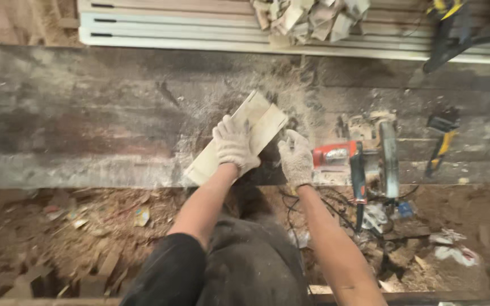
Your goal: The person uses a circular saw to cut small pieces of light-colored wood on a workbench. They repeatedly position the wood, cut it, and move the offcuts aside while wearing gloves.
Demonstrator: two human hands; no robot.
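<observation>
Pale wooden board (238,138) lies flat on the dusty workbench (86,113), near the front edge, angled so its far end points up-right and its near end sits at the bench lip. Looks like two strips side by side or one grooved piece; can't tell which.

Left hand (234,146), white knit glove, is on top of the board at about mid-length, fingers wrapped over its upper edge. Closed on the board, pressing it down.

Right hand (296,159), same kind of glove, is just right of the board's lower edge, fingers curled. It's between the board and the saw; can't tell whether it grips the board edge, something small, or nothing.

Circular saw (364,156) sits on the bench just right of that hand, red and black body, blade guard on its far-right side, cord trailing off the front edge. Not held.

Sawdust (290,85) is thick around the board's far end. Further right on the bench: a yellow-and-black tool (440,141). Behind the bench, a stack of long pale planks (171,25) with a heap of offcuts (310,17) on top, and another yellow-black tool (449,28) at the right end.

Floor below the bench is littered with wood scraps (86,249) and shavings.
</observation>
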